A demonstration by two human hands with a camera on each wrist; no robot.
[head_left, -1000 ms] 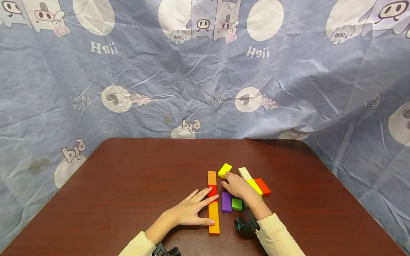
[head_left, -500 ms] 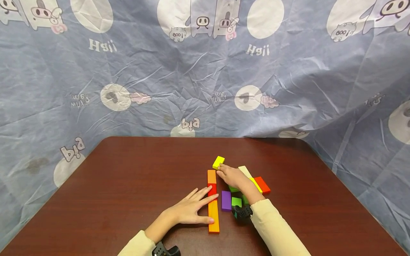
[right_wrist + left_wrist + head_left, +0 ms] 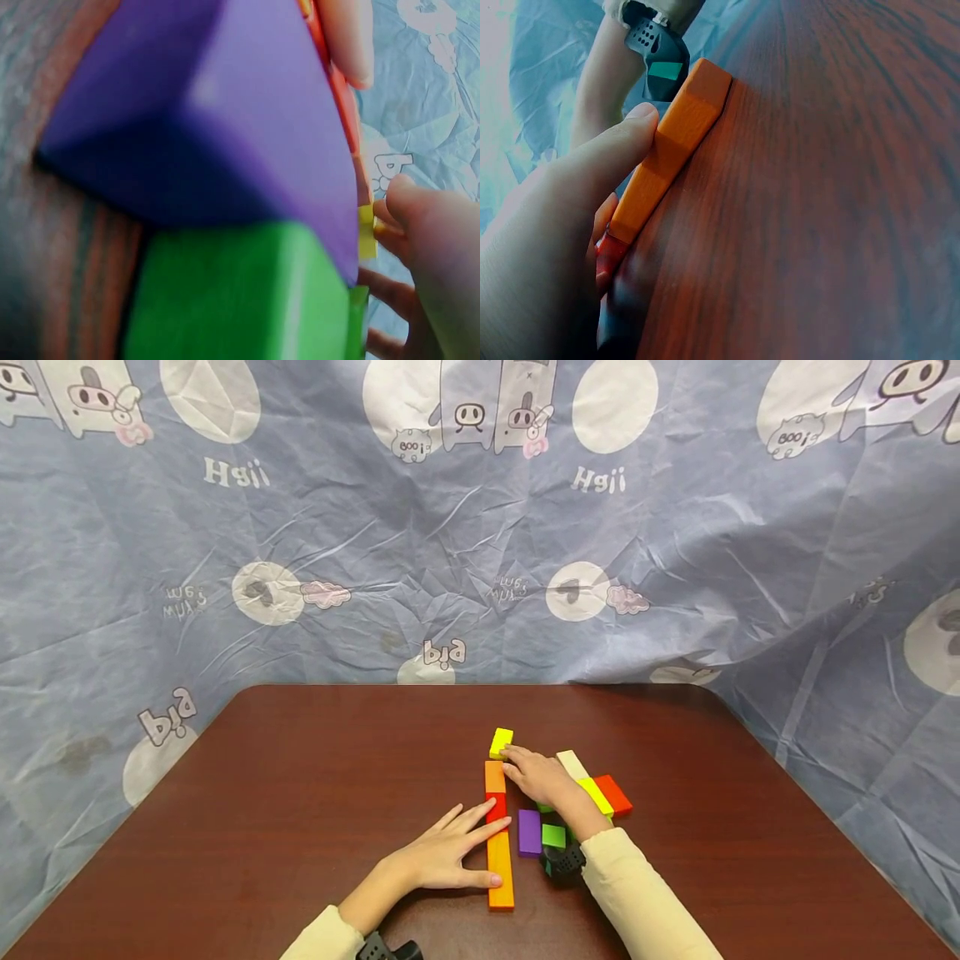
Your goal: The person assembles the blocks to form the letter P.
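Observation:
An orange block [image 3: 495, 777], a red block [image 3: 496, 807] and a longer light-orange block [image 3: 500, 872] lie end to end in a straight row on the table. My left hand [image 3: 431, 856] rests along the row's left side with spread fingers, two fingertips over the red block and the thumb on the long one. Just beyond the row's far end lies a small yellow block [image 3: 501, 742], slightly angled. My right hand [image 3: 542, 777] touches its near right side with the fingertips. In the right wrist view, the thumb and fingers [image 3: 390, 225] show beside the yellow block [image 3: 366, 231].
Right of the row lie a purple block [image 3: 529, 832] and a green block [image 3: 553, 836]. Beyond the right wrist are a cream block [image 3: 572, 765], another yellow block [image 3: 596, 795] and a red-orange block [image 3: 613, 794]. A patterned cloth [image 3: 450, 543] hangs behind the table [image 3: 337, 760].
My right hand has moved left, shifting the small yellow block from right of the row to its far end and turning it straighter. The left hand has stayed in place.

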